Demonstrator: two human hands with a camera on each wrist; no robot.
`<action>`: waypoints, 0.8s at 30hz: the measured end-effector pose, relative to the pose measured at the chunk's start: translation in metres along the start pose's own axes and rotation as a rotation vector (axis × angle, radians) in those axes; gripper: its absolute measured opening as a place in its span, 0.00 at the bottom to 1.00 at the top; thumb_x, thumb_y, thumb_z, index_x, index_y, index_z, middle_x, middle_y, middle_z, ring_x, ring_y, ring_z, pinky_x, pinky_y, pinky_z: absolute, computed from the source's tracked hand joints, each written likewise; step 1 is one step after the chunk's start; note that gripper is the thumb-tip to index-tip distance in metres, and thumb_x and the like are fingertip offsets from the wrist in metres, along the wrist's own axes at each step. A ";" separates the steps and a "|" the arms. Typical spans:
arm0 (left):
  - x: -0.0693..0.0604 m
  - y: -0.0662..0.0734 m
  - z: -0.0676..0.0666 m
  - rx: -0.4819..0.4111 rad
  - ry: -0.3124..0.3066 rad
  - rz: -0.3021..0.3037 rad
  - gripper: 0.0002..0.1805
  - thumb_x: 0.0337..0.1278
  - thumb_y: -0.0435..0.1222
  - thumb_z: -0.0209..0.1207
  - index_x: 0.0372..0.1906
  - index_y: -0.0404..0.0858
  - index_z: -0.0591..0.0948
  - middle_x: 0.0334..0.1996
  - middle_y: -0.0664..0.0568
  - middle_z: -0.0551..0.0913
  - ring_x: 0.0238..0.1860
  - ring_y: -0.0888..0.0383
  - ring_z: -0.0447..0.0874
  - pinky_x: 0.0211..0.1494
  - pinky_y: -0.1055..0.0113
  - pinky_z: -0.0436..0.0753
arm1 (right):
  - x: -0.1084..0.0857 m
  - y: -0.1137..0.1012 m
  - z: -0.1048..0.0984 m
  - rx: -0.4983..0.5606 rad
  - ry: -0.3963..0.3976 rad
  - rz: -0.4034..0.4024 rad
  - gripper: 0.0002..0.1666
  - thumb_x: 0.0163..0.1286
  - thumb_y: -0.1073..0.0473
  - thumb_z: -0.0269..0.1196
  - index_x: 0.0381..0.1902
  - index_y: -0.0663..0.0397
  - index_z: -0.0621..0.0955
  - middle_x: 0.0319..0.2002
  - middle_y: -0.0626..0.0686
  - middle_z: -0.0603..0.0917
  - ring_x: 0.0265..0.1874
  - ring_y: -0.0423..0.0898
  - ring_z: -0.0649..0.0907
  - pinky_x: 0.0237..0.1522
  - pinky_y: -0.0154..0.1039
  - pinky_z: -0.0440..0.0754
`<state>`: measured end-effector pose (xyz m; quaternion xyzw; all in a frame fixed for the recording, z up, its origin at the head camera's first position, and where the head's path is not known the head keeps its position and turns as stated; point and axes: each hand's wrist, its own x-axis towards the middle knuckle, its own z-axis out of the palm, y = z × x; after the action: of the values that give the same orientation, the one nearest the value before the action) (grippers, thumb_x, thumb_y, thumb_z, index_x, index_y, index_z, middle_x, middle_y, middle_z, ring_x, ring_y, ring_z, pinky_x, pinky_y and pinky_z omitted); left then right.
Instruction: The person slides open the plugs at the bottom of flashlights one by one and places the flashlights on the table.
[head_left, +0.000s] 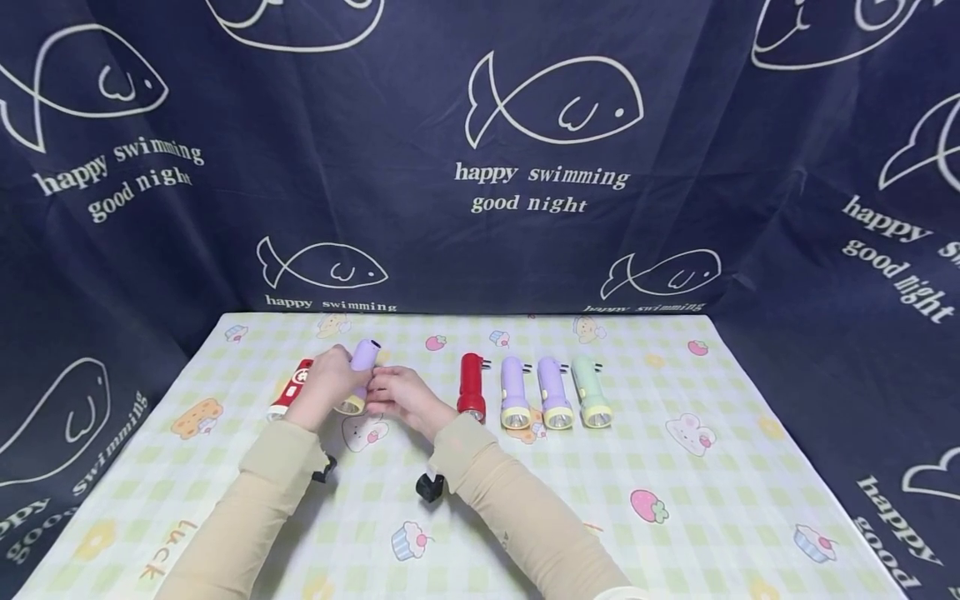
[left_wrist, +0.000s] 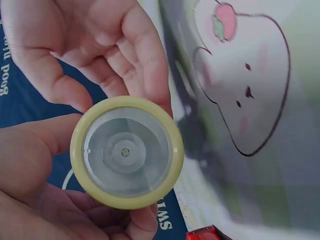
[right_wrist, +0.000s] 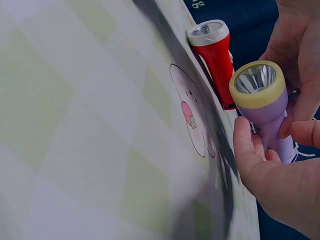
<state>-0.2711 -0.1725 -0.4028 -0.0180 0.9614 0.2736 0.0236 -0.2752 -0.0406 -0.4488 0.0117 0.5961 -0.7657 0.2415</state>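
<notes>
In the head view, we see the left hand [head_left: 326, 387] wrapped firmly round a smooth, tilted purple torch [head_left: 365, 354]. The right hand [head_left: 405, 396] has its fingers bent against that torch's right side; whether they truly grip, we cannot tell. Left of the held torch lies a red torch [head_left: 303, 375] with a white rim. To its right we find a flared red torch [head_left: 472, 379], two purple torches [head_left: 513, 379] and a green torch [head_left: 588, 379], all pronged. Behind it, a creased navy curtain [head_left: 555, 250] reads "happy swimming good night" beyond the table's back edge; "luck" marks the checked tablecloth [head_left: 712, 492], which spreads widely before it.
</notes>
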 end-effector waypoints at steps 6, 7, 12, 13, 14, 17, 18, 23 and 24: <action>-0.006 0.007 -0.002 -0.014 -0.014 0.020 0.28 0.53 0.43 0.61 0.48 0.22 0.71 0.40 0.31 0.79 0.40 0.40 0.78 0.45 0.50 0.79 | 0.001 -0.007 -0.008 0.023 -0.007 -0.009 0.22 0.66 0.69 0.55 0.57 0.68 0.71 0.35 0.57 0.83 0.29 0.44 0.81 0.47 0.42 0.83; -0.007 0.009 -0.002 -0.017 -0.017 0.021 0.29 0.53 0.44 0.61 0.48 0.22 0.71 0.41 0.30 0.79 0.41 0.40 0.78 0.45 0.50 0.79 | 0.001 -0.008 -0.010 0.027 -0.009 -0.008 0.21 0.66 0.68 0.55 0.57 0.68 0.71 0.34 0.56 0.82 0.29 0.44 0.81 0.48 0.43 0.83; -0.012 0.017 -0.001 -0.023 -0.024 0.039 0.28 0.53 0.43 0.61 0.50 0.24 0.71 0.40 0.32 0.80 0.38 0.42 0.80 0.40 0.54 0.82 | -0.002 -0.014 -0.017 0.037 -0.010 -0.025 0.20 0.66 0.68 0.54 0.55 0.70 0.71 0.33 0.55 0.81 0.31 0.44 0.82 0.49 0.43 0.83; -0.013 0.018 0.000 -0.021 -0.023 0.043 0.28 0.53 0.43 0.61 0.50 0.24 0.71 0.39 0.33 0.80 0.37 0.43 0.80 0.38 0.55 0.82 | -0.002 -0.016 -0.019 0.035 -0.011 -0.031 0.19 0.66 0.68 0.54 0.55 0.71 0.71 0.34 0.56 0.82 0.31 0.44 0.82 0.49 0.43 0.83; -0.014 0.019 0.000 -0.019 -0.020 0.048 0.27 0.53 0.42 0.61 0.50 0.25 0.71 0.37 0.34 0.80 0.35 0.45 0.80 0.36 0.57 0.82 | -0.003 -0.017 -0.020 0.036 -0.009 -0.031 0.19 0.67 0.68 0.54 0.55 0.72 0.71 0.35 0.58 0.82 0.32 0.45 0.82 0.50 0.44 0.82; -0.016 0.022 0.003 -0.010 -0.007 0.067 0.26 0.52 0.42 0.61 0.49 0.26 0.72 0.34 0.37 0.81 0.32 0.48 0.79 0.31 0.60 0.80 | -0.005 -0.021 -0.024 0.048 -0.004 -0.023 0.20 0.67 0.66 0.54 0.55 0.73 0.71 0.41 0.63 0.82 0.33 0.45 0.83 0.50 0.44 0.82; -0.017 0.023 0.004 -0.013 -0.004 0.072 0.26 0.52 0.42 0.62 0.49 0.26 0.72 0.33 0.37 0.81 0.31 0.48 0.80 0.31 0.60 0.80 | -0.005 -0.022 -0.026 0.048 0.001 -0.018 0.21 0.67 0.65 0.55 0.55 0.73 0.71 0.42 0.65 0.82 0.33 0.45 0.84 0.50 0.44 0.82; -0.020 0.028 0.008 -0.032 0.002 0.093 0.26 0.52 0.40 0.62 0.49 0.24 0.72 0.32 0.36 0.81 0.30 0.48 0.80 0.31 0.60 0.81 | -0.006 -0.025 -0.030 0.044 0.035 0.022 0.22 0.67 0.60 0.59 0.54 0.70 0.73 0.39 0.60 0.83 0.31 0.45 0.84 0.47 0.42 0.84; -0.020 0.029 0.008 -0.037 0.002 0.097 0.26 0.51 0.40 0.62 0.49 0.24 0.72 0.32 0.36 0.81 0.30 0.48 0.80 0.31 0.60 0.82 | -0.006 -0.026 -0.031 0.035 0.043 0.023 0.22 0.67 0.59 0.59 0.53 0.70 0.74 0.38 0.60 0.83 0.30 0.45 0.84 0.46 0.42 0.84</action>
<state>-0.2518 -0.1429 -0.3934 0.0279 0.9560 0.2920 0.0091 -0.2883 -0.0057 -0.4326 0.0391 0.5874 -0.7728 0.2371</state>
